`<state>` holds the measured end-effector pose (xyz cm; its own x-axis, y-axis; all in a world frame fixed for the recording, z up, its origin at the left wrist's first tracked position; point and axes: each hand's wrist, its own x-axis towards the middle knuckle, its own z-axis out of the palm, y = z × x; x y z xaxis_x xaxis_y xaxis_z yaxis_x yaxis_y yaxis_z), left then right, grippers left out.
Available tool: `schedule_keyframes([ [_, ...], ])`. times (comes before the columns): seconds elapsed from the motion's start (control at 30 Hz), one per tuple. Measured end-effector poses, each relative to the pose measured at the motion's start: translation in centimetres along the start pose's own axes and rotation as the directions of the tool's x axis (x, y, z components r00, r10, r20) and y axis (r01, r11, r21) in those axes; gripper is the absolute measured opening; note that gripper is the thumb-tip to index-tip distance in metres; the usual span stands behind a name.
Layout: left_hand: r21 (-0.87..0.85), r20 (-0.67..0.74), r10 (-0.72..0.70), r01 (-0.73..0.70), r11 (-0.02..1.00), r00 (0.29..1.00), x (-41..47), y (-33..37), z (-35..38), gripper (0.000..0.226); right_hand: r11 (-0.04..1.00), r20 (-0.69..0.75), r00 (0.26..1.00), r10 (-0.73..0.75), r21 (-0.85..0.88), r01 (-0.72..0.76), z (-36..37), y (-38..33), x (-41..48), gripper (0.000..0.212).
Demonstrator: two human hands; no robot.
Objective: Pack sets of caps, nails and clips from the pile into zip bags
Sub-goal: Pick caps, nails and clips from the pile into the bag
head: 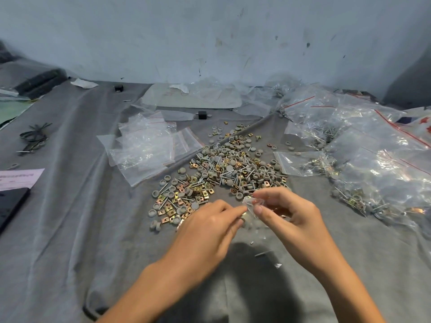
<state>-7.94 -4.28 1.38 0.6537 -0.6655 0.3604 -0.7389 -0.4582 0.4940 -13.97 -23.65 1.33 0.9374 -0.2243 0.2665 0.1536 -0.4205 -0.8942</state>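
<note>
The pile [221, 169] of grey caps, nails and brass clips lies straight ahead of both hands on the cloth-covered table [70, 217], nearly touching the fingertips. The right hand [289, 215] pinches a small clear zip bag [253, 207] by its mouth. The left hand [207, 227] pinches its other edge (a brass glint shows there, too blurred to name). The bag hangs between them, its contents unclear. Empty bags [144, 145] lie further off on the left.
</note>
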Motion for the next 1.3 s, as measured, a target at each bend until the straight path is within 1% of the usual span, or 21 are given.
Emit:
schedule_keyframes([
  [0.13,-0.001,-0.118,-0.069,0.069,0.998,0.991,0.4,0.1,0.3,0.014,1.0,0.002,1.0,0.008,-0.006,-0.007,-0.1,0.2,-0.1,0.023],
  [0.3,0.029,-0.037,-0.033,0.034,0.999,0.999,0.7,-0.5,0.5,0.011,1.0,0.014,1.0,0.004,0.01,-0.004,-0.2,0.2,-0.2,0.019],
  [0.4,0.013,0.019,-0.121,0.12,0.993,0.993,0.5,-1.2,0.8,0.019,0.995,0.048,0.998,-0.047,-0.083,0.051,-0.4,-0.4,-0.2,0.011],
  [0.43,-0.032,0.061,-0.169,0.171,0.985,0.984,0.5,-1.3,0.9,0.021,0.982,0.088,0.992,-0.088,-0.158,0.102,-0.6,-0.5,-0.2,0.014],
  [0.5,-0.227,0.111,-0.221,0.241,0.944,0.969,0.6,-1.2,1.2,0.019,0.928,0.221,0.964,-0.146,-0.308,0.211,-1.0,-1.2,-0.1,0.029],
  [0.57,-0.381,0.094,-0.27,0.286,0.879,0.958,0.7,-0.6,1.7,0.016,0.853,0.355,0.929,-0.105,-0.447,0.267,-1.3,-2.2,0.2,0.038],
  [0.67,-0.472,0.053,-0.387,0.365,0.803,0.92,1.1,0.2,1.9,0.022,0.654,0.488,0.873,0.001,-0.661,0.369,-2.3,-3.8,1.3,0.034],
  [0.73,-0.522,0.09,-0.403,0.388,0.76,0.911,1.5,0.5,1.1,0.03,0.547,0.538,0.842,0.032,-0.715,0.436,-3.7,-4.9,2.0,0.022],
  [0.77,-0.566,0.137,-0.387,0.393,0.725,0.912,1.8,0.4,0.5,0.032,0.536,0.55,0.834,0.042,-0.717,0.446,-4.5,-5.6,2.4,0.018],
  [0.8,-0.632,0.186,-0.353,0.387,0.671,0.917,2.2,0.3,-0.2,0.031,0.54,0.557,0.829,0.046,-0.712,0.449,-5.4,-6.4,2.7,0.019],
  [0.83,-0.69,0.199,-0.32,0.364,0.625,0.926,2.5,0.0,-0.9,0.028,0.547,0.561,0.826,0.055,-0.709,0.445,-6.2,-7.1,2.9,0.025],
  [0.87,-0.709,0.168,-0.319,0.339,0.618,0.933,2.9,-0.8,-1.4,0.023,0.574,0.554,0.831,0.044,-0.695,0.433,-6.7,-7.6,3.1,0.029],
  [0.9,-0.654,0.104,-0.36,0.336,0.678,0.927,3.3,-2.1,-1.6,0.017,0.609,0.532,0.847,0.011,-0.675,0.416,-7.1,-7.8,3.2,0.03],
  [0.93,-0.491,0.027,-0.4,0.361,0.793,0.916,3.8,-3.7,-1.6,0.013,0.634,0.502,0.864,-0.028,-0.66,0.404,-7.3,-7.9,3.2,0.03],
  [0.97,-0.217,-0.027,-0.414,0.398,0.891,0.91,4.2,-5.4,-1.5,0.012,0.647,0.475,0.878,-0.058,-0.652,0.396,-7.4,-7.8,3.1,0.03],
  [1.0,0.049,-0.03,-0.415,0.416,0.908,0.909,4.4,-6.8,-1.3,0.015,0.657,0.457,0.886,-0.075,-0.646,0.389,-7.3,-7.7,3.0,0.028],
  [1.03,0.217,0.004,-0.424,0.413,0.885,0.906,4.7,-8.0,-1.0,0.019,0.67,0.443,0.893,-0.08,-0.639,0.377,-7.1,-7.5,2.8,0.027],
  [1.07,0.306,0.055,-0.429,0.394,0.867,0.901,5.0,-9.1,-0.7,0.022,0.687,0.432,0.899,-0.078,-0.63,0.362,-6.8,-7.3,2.6,0.026],
  [1.13,0.395,0.138,-0.421,0.34,0.853,0.897,5.6,-10.4,-0.3,0.026,0.72,0.42,0.906,-0.062,-0.609,0.332,-6.4,-6.8,2.3,0.027],
  [1.2,0.445,0.177,-0.367,0.258,0.857,0.913,6.2,-10.8,-0.3,0.026,0.737,0.428,0.901,-0.067,-0.588,0.334,-6.0,-6.2,2.2,0.027],
  [1.3,0.46,0.217,-0.258,0.135,0.878,0.941,6.7,-10.8,-0.4,0.017,0.749,0.44,0.895,-0.076,-0.567,0.342,-5.4,-5.8,2.5,0.028],
])
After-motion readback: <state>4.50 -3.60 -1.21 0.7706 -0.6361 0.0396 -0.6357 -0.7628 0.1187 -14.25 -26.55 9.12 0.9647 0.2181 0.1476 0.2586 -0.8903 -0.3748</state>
